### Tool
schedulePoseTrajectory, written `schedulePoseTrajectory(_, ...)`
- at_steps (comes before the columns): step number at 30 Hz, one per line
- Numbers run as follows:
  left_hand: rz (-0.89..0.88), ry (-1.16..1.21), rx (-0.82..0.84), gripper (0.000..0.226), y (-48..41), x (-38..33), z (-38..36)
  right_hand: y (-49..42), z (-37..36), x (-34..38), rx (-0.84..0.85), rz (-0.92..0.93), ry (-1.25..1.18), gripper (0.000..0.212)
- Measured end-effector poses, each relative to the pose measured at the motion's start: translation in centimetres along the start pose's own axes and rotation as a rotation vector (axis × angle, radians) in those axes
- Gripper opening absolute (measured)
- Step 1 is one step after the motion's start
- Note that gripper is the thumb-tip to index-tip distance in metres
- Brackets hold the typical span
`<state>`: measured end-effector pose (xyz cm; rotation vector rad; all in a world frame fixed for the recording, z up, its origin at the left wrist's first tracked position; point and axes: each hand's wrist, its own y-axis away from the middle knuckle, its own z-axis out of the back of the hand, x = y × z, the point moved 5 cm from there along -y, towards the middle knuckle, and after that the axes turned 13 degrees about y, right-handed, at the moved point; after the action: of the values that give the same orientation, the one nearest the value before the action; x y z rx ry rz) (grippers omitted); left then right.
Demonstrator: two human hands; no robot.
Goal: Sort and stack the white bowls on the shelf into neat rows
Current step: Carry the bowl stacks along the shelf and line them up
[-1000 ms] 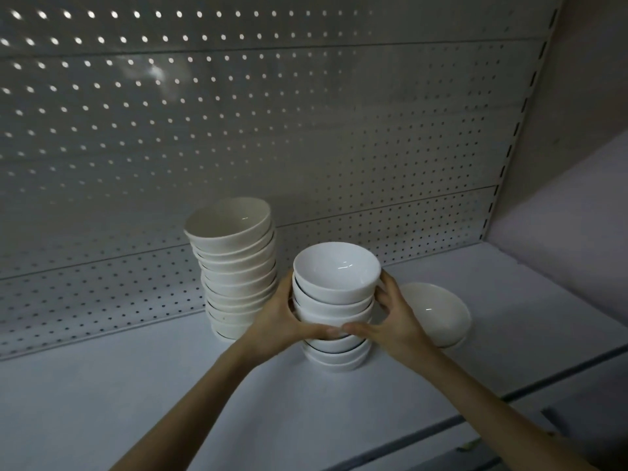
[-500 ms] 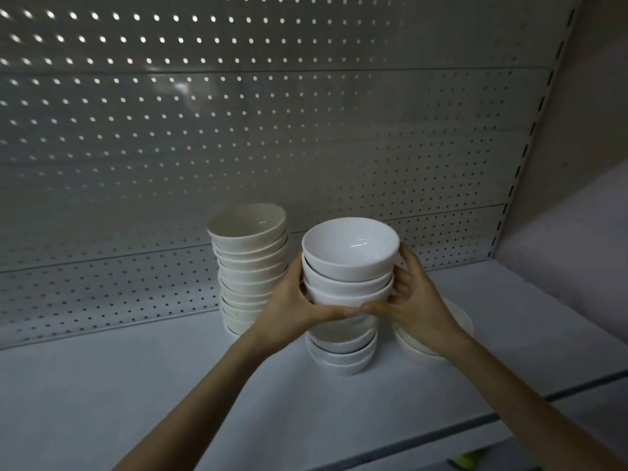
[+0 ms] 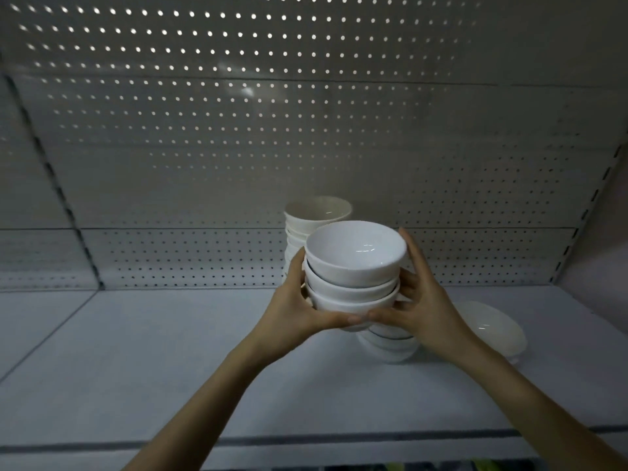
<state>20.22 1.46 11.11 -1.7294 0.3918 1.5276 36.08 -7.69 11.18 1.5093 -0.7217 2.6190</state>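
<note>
**Head view: both hands lift a short stack of white bowls**

Head camera shows the left hand (image 3: 299,309) and right hand (image 3: 430,311) clamped on opposite sides of a held stack (image 3: 353,270) of about three nested bowls, mid-frame, clear of the shelf (image 3: 153,362). Fingers of both hands are closed around the lowest bowl's wall, thumbs (image 3: 343,319) meeting under its front edge. Just below and right of the held stack sits a low leftover stack (image 3: 390,345) on the shelf, partly hidden by the right hand. Tall stack (image 3: 314,215) stands behind, close to the pegboard back (image 3: 238,130). One loose shallow bowl (image 3: 489,326) lies at right of frame, tilted by the look of it.

Judgement: step in hand is carrying the lifted bowls to another stack, likely the tall one. To do it well, keep the stack level and both grips low, come down straight over the target rim so it nests centred, and release only once seated. The tall stack looks top-heavy; a side knock could topple it.
</note>
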Motion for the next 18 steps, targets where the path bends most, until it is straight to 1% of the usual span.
schedulePoseTrajectory(5, 0.025, -0.031, -0.089, 0.105, 3.5, -1.1, 5.6, -0.9, -5.5, 2.4, 0.053, 0.034, -0.045, 0.111)
schedulePoseTrajectory(8, 0.033, -0.05, -0.132, 0.105, 5.8, -2.0, 9.3, -1.5, -9.4, 4.4, 0.11, 0.041, -0.058, 0.116)
schedulePoseTrajectory(11, 0.037, -0.077, -0.163, 0.105, 8.0, -3.2, 13.3, -2.0, -13.4, 6.8, 0.137, 0.057, -0.067, 0.108)
schedulePoseTrajectory(15, 0.031, -0.112, -0.185, 0.106, 10.9, -4.5, 18.8, -2.7, -18.9, 9.3, 0.145, 0.082, -0.044, 0.115)
schedulePoseTrajectory(18, 0.016, -0.134, -0.192, 0.106, 12.8, -5.3, 22.7, -3.2, -22.9, 11.2, 0.156, 0.095, -0.055, 0.115)
